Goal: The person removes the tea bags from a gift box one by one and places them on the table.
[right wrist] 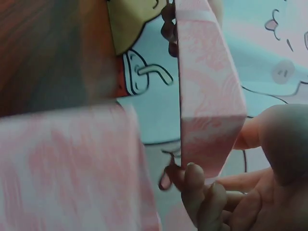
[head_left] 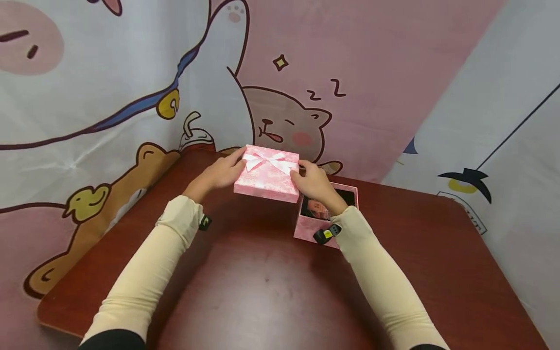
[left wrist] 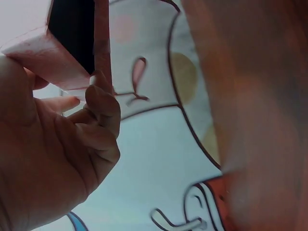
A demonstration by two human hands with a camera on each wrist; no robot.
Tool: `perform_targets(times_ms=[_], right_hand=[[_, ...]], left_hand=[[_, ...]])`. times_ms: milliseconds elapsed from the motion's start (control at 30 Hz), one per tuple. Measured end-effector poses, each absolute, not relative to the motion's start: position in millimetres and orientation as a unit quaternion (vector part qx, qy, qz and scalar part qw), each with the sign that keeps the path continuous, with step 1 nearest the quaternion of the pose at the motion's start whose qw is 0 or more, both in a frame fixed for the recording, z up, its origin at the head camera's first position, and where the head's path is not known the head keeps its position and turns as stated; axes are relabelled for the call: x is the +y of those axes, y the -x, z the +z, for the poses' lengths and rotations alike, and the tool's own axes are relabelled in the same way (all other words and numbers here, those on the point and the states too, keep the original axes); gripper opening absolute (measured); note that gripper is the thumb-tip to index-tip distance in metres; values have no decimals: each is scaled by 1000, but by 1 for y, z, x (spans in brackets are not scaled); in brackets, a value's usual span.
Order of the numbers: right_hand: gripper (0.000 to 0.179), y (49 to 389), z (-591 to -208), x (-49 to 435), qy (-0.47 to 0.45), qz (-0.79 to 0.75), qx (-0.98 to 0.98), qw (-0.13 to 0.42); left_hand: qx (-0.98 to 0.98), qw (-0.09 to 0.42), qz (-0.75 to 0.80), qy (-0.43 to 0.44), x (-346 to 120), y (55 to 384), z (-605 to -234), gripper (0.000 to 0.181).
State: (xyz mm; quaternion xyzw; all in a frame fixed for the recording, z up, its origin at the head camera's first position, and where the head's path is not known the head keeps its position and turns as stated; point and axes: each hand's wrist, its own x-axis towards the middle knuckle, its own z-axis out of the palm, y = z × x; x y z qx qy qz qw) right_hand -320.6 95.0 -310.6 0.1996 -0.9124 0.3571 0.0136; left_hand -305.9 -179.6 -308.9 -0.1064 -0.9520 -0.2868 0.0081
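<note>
Both hands hold a pink box lid with a pale ribbon bow, raised above the table. My left hand grips its left edge, thumb near the top and fingers curled under the rim. At the opposite edge my right hand pinches the lid the same way. The lid's dark inside shows in the left wrist view. Below and right of the lid stands the pink box, its top uncovered and its inside black, with a reddish item in it. The right forearm partly covers the box.
The reddish-brown table has rounded corners. Behind it hangs a cartoon-printed cloth, close to the table's far and left edges. A dark wrist device sits on the right wrist, overlapping the box in the head view.
</note>
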Motion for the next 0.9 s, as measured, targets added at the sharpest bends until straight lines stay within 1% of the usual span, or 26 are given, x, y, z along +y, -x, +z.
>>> perform_targets(times_ms=[267,500,567,733,800,900], right_hand=[[61,326,-322,67,-194,324,-925,-34],[56,332,-331,55,-208,296,-931,-51],[54,334,-333,53,-219,287,-931,-57],[40,339,-342,49,-239,259,-933,-69],[39,341,-346,47,-238,258,-933,-83],[41,344,-349,43,-232,260,-931,-112]], left_hand=[[-954,-15,-285,92,-201,314,-337,63],[-951,-15,-295,89,-209,319,-353,63],[-950,-18,-300,89,-211,321,-357,62],[-950,-24,-299,91,-212,324,-371,60],[-950,-26,-297,89,-213,325,-376,60],[-951,-31,-295,88,-215,326,-384,59]])
